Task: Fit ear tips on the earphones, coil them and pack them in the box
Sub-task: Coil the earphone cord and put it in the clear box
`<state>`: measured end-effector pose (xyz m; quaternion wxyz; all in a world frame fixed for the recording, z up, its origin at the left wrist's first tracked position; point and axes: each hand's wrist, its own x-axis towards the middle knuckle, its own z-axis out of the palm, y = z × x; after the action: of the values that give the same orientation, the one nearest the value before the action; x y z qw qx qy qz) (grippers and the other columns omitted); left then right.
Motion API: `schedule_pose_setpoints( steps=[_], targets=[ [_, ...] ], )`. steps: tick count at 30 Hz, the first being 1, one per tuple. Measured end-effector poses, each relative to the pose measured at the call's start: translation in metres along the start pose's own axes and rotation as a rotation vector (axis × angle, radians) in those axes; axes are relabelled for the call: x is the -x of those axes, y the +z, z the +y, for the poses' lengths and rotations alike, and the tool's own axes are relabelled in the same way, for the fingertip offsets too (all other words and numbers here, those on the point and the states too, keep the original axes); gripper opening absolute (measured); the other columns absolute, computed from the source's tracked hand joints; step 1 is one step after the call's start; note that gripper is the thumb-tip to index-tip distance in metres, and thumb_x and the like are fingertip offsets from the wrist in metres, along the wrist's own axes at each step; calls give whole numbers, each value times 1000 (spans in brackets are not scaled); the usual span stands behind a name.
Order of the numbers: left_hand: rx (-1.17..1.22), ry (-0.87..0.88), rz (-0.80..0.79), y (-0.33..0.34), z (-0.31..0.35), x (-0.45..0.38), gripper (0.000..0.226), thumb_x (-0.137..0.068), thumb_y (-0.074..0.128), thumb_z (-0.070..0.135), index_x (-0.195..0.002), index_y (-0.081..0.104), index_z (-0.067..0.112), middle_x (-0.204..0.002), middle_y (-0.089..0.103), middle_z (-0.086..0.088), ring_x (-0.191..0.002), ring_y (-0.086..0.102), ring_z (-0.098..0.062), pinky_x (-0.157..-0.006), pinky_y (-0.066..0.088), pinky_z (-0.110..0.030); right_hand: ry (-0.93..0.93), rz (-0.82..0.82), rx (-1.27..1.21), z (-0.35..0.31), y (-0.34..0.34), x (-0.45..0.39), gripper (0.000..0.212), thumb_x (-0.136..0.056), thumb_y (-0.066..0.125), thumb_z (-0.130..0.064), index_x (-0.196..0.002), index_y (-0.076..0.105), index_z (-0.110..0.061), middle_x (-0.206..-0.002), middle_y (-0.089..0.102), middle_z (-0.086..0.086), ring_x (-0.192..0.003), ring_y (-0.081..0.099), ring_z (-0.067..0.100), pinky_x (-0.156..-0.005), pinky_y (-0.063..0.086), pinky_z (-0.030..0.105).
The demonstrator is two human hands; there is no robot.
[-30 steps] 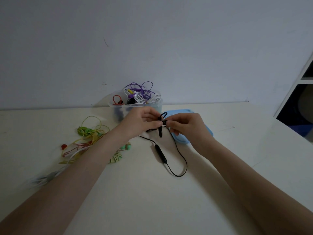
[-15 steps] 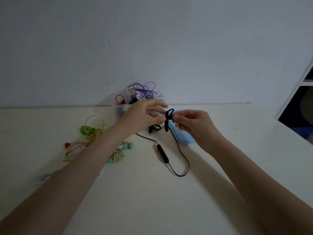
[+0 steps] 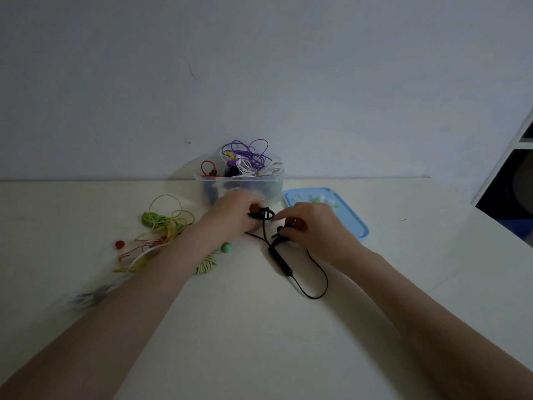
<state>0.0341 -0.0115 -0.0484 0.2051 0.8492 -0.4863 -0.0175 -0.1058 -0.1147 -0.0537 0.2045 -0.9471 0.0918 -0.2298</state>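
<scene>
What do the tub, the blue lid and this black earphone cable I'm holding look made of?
The tub is likely translucent plastic, frosted; cables inside show dimly through its wall. The blue lid is probably moulded plastic, smooth, raised rim. The black earphone cable seems rubbery-coated, matte; it bends in a loose loop.

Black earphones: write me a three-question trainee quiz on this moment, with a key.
1. True or false: the black earphones lie inside the clear tub.
2. Which hand grips part of the black earphones? A) only the left hand B) only the right hand C) both
3. Fill in: the blue lid lies on the table on the clear tub's ____ side, by the person's own sides.
Key: 1 false, they are out on the table, in front of the clear tub. 2 C. 3 right.
</scene>
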Motion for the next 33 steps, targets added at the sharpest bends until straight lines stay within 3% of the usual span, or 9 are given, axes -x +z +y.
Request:
schedule_pose_setpoints(
  steps=[2,5,8,12,16,20,25,29,33],
  targets=[
    [154,-22,74,-8,-1,2,30,-79,71,17,-108,65,15,-105,67,-4,-80,54,-11,-73,40,-21,149,78,-202,3,-4,-1,14,-80,69,-7,-94,67,-8,-75,62,0,-52,55,-1,-56,41,7],
    [363,-34,157,-20,6,3,22,-74,76,26,-91,68,16,-81,65,0,-66,52,-5,-62,39,-21,340,236,-566,7,-14,-2,19,-78,69,0,-77,51,-6,-60,60,5,-39,51,2,-48,43,15],
    [548,-20,178,-19,23,5,15,-75,75,25,-87,68,20,-74,62,4,-66,54,-6,-63,43,-21,374,239,-883,3,-21,-1,14,-80,66,1,-75,54,-4,-61,59,7,-51,55,10,-54,46,17],
    [880,-47,17,-9,36,9,6,-85,65,12,-85,65,18,-69,61,1,-48,50,2,-50,44,-11,376,176,-1169,-2,-20,-1,7,-87,53,7,-87,58,2,-75,63,14,-60,62,12,-65,53,16],
    [1030,-153,-15,-6,27,7,9,-90,56,9,-92,65,7,-75,63,-2,-52,51,0,-53,46,-11,460,167,-1234,3,-18,1,12,-86,53,8,-83,59,-2,-78,67,12,-62,64,12,-68,55,18],
    [1043,-133,-49,-5,27,7,15,-92,51,3,-98,63,-2,-76,63,-4,-50,53,2,-58,49,-12,471,198,-1221,5,-15,2,10,-84,58,4,-80,65,-2,-71,69,5,-64,64,9,-67,54,15],
    [988,-92,-23,-2,37,9,13,-91,52,2,-95,64,0,-72,61,-3,-48,54,3,-56,49,-10,487,259,-1280,4,-11,1,11,-85,57,4,-80,65,-1,-69,69,3,-65,66,8,-69,54,14],
    [956,-90,1,0,37,10,18,-91,53,2,-103,63,-6,-72,61,-3,-48,54,3,-57,50,-10,470,248,-1214,4,-10,1,13,-83,59,5,-77,65,-4,-68,69,3,-67,65,10,-70,54,15],
    [926,-89,33,-1,37,10,18,-91,54,5,-104,64,1,-69,59,0,-48,55,5,-59,50,-9,447,223,-1201,2,-10,1,16,-81,59,9,-76,64,-5,-66,69,0,-65,65,8,-69,53,14]
  ],
)
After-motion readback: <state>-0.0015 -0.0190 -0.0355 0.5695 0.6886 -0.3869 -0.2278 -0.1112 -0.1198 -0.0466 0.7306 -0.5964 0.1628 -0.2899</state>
